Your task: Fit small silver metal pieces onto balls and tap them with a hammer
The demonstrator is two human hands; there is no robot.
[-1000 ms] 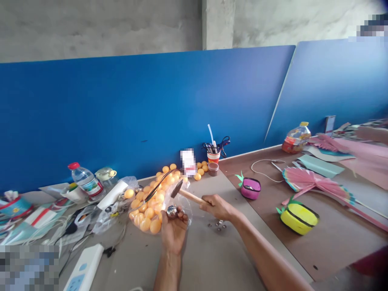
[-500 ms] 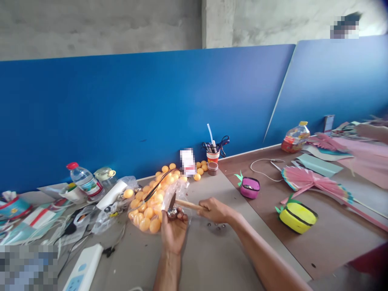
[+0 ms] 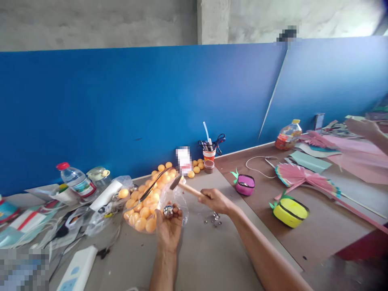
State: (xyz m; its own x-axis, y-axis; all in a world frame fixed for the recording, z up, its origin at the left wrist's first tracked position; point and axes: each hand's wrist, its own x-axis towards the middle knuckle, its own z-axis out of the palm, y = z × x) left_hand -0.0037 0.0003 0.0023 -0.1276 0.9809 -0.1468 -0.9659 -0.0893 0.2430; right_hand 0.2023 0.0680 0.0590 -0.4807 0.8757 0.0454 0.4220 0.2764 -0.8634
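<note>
In the head view, my left hand [image 3: 169, 230] is palm up with its fingers curled about a shiny silver ball [image 3: 167, 211]. My right hand [image 3: 216, 201] grips the wooden handle of a hammer [image 3: 190, 189]. The dark hammer head is raised above the ball, apart from it. Just below my right hand, several small shiny metal pieces [image 3: 216, 218] lie scattered on the grey tabletop. Behind my left hand sits a clear plastic bag of orange balls [image 3: 140, 210], with a dark strap across it.
A power strip [image 3: 77, 268], cables and a red-capped bottle [image 3: 75, 180] crowd the left. To the right lie a purple pouch [image 3: 245, 184], a yellow pouch [image 3: 291, 211] and pink pleated paper [image 3: 306, 178]. Another person's hand [image 3: 365, 127] is at far right. A blue partition [image 3: 151, 105] stands behind.
The hammer head has lifted up off the ball. My left hand's fingers have loosened a little around the ball. At far right, the other person's hand has come further into view, holding something pale.
</note>
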